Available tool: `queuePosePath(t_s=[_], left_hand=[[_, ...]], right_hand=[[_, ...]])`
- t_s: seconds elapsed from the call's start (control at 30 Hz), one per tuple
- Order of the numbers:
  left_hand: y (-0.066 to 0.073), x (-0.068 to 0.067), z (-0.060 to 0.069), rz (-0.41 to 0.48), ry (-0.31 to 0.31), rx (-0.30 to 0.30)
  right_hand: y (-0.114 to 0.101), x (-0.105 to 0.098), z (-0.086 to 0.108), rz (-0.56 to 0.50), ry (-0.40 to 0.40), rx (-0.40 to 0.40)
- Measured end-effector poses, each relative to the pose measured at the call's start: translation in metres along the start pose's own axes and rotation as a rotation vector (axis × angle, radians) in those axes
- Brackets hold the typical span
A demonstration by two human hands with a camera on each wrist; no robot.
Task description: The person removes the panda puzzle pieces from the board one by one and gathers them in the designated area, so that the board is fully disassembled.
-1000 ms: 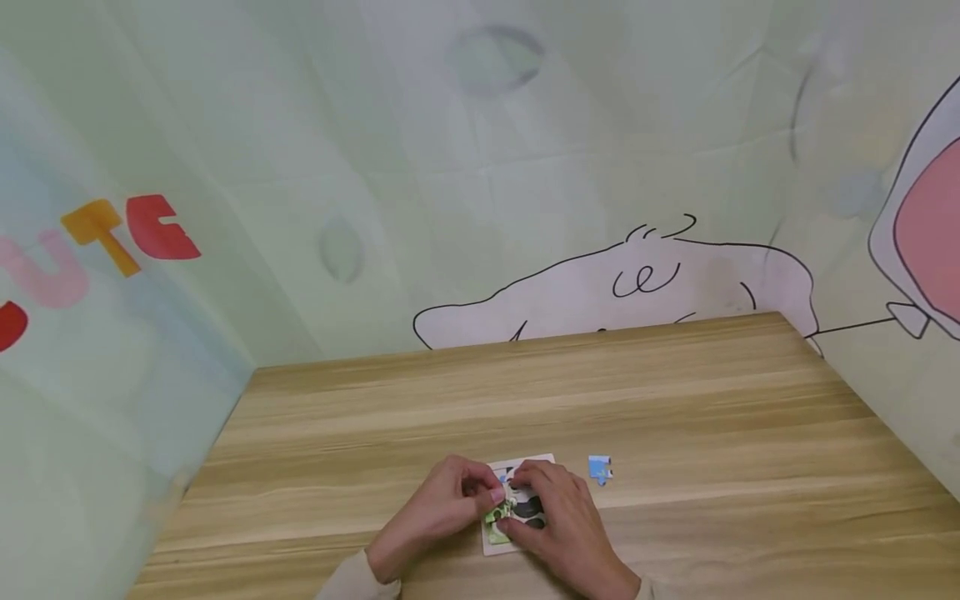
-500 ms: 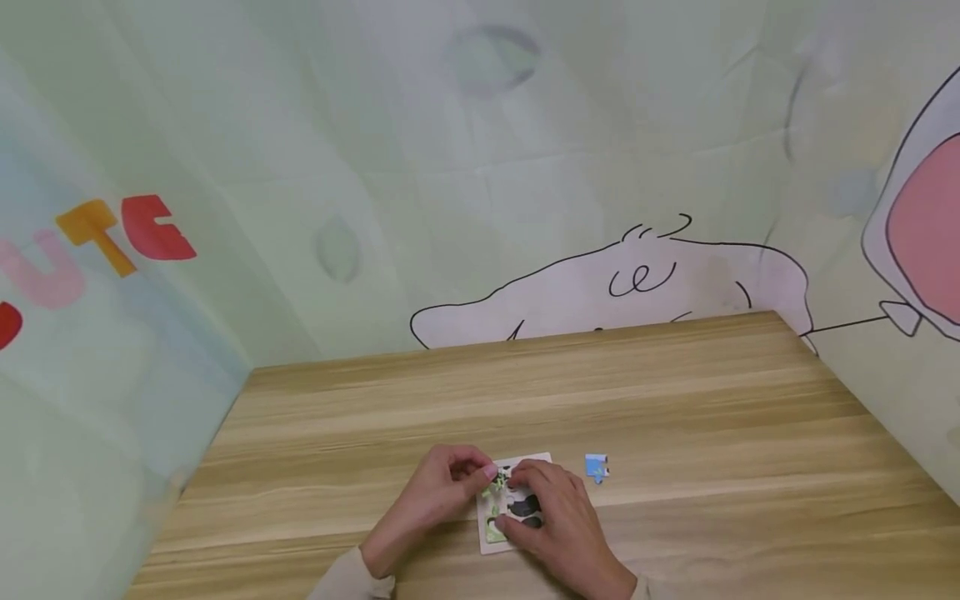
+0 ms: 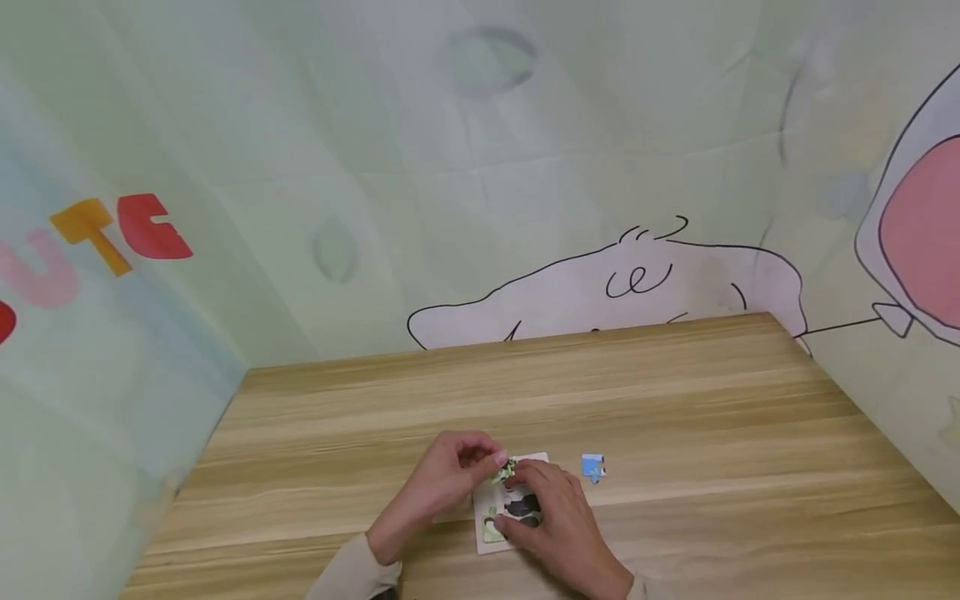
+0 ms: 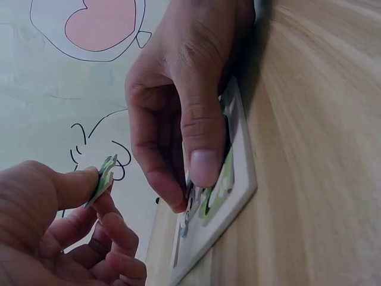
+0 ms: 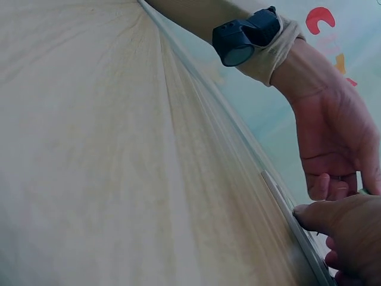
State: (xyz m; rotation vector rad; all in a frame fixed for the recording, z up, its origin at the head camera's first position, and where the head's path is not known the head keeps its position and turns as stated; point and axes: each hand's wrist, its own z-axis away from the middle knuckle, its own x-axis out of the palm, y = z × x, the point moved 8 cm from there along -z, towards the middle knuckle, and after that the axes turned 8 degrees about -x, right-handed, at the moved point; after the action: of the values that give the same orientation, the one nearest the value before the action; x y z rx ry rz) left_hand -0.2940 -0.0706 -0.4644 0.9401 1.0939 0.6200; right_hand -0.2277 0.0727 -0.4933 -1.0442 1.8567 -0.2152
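Note:
My left hand (image 3: 446, 475) pinches a small green jigsaw piece (image 3: 507, 469) between thumb and fingertips, raised near the upper part of the puzzle board. In the left wrist view this jigsaw piece (image 4: 105, 180) stands on edge, apart from the board. My right hand (image 3: 558, 521) rests over the puzzle board (image 3: 483, 547), thumb and bent fingers spread apart on its surface. Black, white and green pieces lie in the board, partly hidden by that hand. In the right wrist view the thumb touches the board (image 5: 297, 229) near its rim.
A loose blue jigsaw piece (image 3: 592, 467) lies on the wooden table (image 3: 337, 425) right of the board. A printed curtain (image 3: 337, 167) borders the table's back and sides.
My left hand has lifted the green jigsaw piece from the board's middle left toward its far edge. The right hand has stayed over the board.

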Motion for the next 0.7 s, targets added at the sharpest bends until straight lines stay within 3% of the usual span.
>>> queuePosePath(t_s=[0.2,0.4,0.7], left_hand=[[0.015,0.009,-0.009,0.022,-0.005,0.016],[0.034,0.022,-0.022,-0.017,-0.022,0.03],[0.058,0.063,-0.051,-0.062,-0.189,-0.012]], right_hand=[[0.002,-0.009,0.0,-0.067,0.078,-0.072],[0.006,-0.015,0.002,-0.09,0.114,-0.098],[-0.008,-0.02,0.012,-0.082,0.157,-0.195]])
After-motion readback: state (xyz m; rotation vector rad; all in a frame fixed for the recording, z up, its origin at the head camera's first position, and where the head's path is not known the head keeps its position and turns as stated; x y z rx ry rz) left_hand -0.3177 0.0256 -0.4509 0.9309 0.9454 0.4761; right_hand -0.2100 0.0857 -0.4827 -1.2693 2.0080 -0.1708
